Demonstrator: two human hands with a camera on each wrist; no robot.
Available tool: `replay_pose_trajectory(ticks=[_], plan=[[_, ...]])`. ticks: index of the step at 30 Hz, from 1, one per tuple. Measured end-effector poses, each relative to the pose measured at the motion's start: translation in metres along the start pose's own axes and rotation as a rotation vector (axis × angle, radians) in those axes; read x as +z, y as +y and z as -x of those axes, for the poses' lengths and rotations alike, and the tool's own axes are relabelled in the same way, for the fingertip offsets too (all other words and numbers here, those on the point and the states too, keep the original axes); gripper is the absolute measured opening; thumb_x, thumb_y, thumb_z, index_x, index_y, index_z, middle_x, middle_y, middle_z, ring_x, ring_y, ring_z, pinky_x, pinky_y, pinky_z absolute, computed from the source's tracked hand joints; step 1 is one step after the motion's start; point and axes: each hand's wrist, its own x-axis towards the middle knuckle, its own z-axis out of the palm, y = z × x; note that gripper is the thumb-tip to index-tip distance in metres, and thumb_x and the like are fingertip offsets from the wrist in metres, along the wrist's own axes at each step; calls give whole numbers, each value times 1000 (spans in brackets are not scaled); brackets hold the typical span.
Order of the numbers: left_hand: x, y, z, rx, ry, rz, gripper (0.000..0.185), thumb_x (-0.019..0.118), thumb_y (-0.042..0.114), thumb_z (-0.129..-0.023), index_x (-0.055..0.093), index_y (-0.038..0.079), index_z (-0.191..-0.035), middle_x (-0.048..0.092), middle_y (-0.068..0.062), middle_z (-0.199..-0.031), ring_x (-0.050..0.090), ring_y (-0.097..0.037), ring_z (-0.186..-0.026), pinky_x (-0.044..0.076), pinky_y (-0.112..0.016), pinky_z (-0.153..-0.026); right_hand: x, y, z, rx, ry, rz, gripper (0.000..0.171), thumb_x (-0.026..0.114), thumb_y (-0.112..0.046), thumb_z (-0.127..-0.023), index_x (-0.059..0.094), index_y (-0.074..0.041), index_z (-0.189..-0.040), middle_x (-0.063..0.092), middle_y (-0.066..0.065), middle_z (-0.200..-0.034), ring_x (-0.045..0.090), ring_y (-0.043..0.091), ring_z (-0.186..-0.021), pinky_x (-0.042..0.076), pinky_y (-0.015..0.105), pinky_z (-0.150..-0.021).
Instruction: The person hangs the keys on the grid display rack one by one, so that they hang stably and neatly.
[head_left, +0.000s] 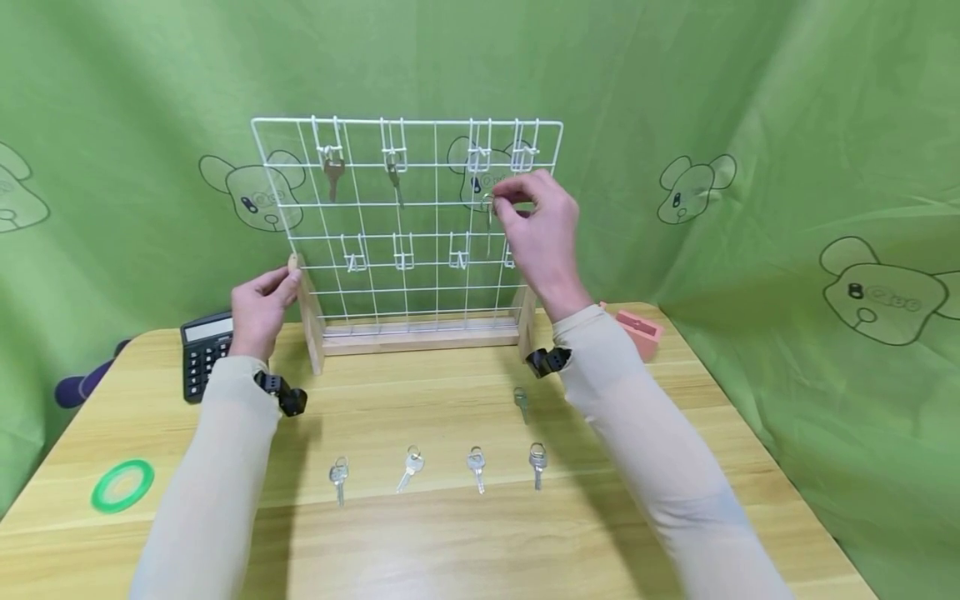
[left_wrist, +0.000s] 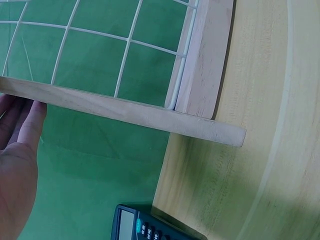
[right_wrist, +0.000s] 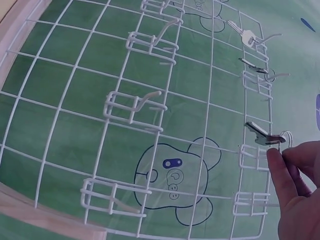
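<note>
Head view looks forward and down from above the tabletop, taking in the whole wire rack. Left wrist view sits close at the rack's wooden post; right wrist view faces its grid closely.

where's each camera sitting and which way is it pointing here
Head: sits high, looks forward and down at the white wire grid rack on the wooden table; both sleeved arms, the left hand and the right hand show.
Left wrist: sits by the rack's wooden post, looks along it; fingers show.
Right wrist: faces the grid close up; fingertips pinch a silver key.
Head and right wrist share that key.
</note>
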Motion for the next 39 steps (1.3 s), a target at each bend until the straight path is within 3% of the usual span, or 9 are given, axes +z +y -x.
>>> replay_pose_trajectory(ticks=[14,19,23,32,39], plan=[[-1,-1,0,-14,-10,1,54,68,32,-93,55,4,-136,55,-20,-136,58,-27,-118,51,-26,-99,9,-11,-17,-32,147,-9,11,65,7,-90,71,3,-98,62,7,-96,62,14,-89,57,19,-78],[-1,-1,0,-3,-6,1,53,68,31,-93,55,3,-136,55,-20,-135,58,-28,-118,51,-25,-98,13,-13,-21,-73,214,-70,11,63,10,-89,70,6,-97,60,9,-94,62,17,-89,58,21,-80],[-1,-1,-1,5,1,3,53,68,31,-93,55,3,-136,56,-20,-135,59,-28,-117,52,-23,-96,17,-15,-25,-105,252,-54,12,62,11,-89,70,7,-97,59,11,-94,61,19,-89,58,19,-80],[1,-3,-2,4,4,6,54,69,32,-92,55,3,-135,56,-20,-134,59,-27,-117,52,-23,-95,24,-14,-28,-96,226,80,13,61,10,-91,70,6,-101,59,13,-97,61,19,-93,53,12,-84],[0,-4,-2,14,7,15,54,69,31,-93,55,2,-135,56,-21,-133,60,-27,-116,52,-24,-96,26,-12,-27,-70,205,79,14,61,9,-91,69,6,-102,59,13,-99,62,18,-93,53,12,-82]])
